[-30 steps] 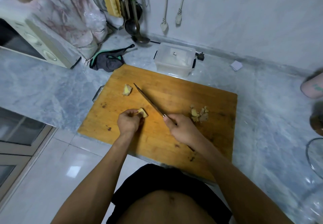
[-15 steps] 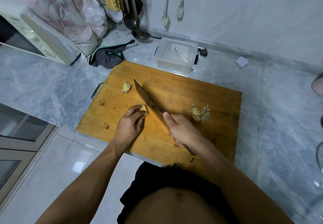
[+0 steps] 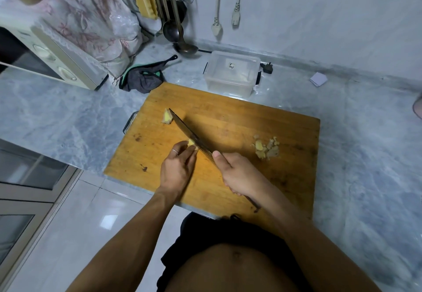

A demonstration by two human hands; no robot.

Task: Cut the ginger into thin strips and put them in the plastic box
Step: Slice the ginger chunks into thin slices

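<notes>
A wooden cutting board lies on the marble counter. My left hand pins a small yellow ginger piece to the board with its fingertips. My right hand grips the handle of a knife, whose dark blade rests against the right side of that piece. Another ginger chunk lies near the blade tip at the board's left. A pile of ginger scraps sits right of the knife. The clear plastic box stands behind the board; its inside is hard to see.
A microwave under a floral cloth stands at the left. A dark rag lies beside the board's far left corner. Ladles and utensils hang at the back wall, with plugs dangling. A paper scrap lies at the back right.
The knife blade has tilted from edge-on to showing its flat side and now rests against the ginger. My left hand's fingers have straightened over the piece.
</notes>
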